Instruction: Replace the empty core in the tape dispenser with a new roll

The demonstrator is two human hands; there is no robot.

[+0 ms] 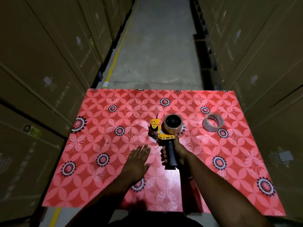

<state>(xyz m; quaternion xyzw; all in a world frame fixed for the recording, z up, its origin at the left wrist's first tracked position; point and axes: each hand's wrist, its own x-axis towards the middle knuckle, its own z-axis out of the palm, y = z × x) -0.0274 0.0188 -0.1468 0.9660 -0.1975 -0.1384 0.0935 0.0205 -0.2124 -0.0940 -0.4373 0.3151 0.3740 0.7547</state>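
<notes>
A yellow tape dispenser [161,131] with a black handle is held above the middle of the red flowered table [101,128]. A brown ring sits on its hub [173,126]; whether it is a full roll or a bare core I cannot tell. My right hand [176,153] is wrapped around the black handle. My left hand [137,161] hovers flat, fingers spread, just left of the handle and touches nothing. A second ring of tape [213,122], thin-walled and pinkish brown, lies on the table to the right of the dispenser.
Tall stacks of cardboard boxes [49,66] wall in both sides of the table. A concrete aisle [155,46] with a yellow floor line [114,61] runs away beyond the table's far edge.
</notes>
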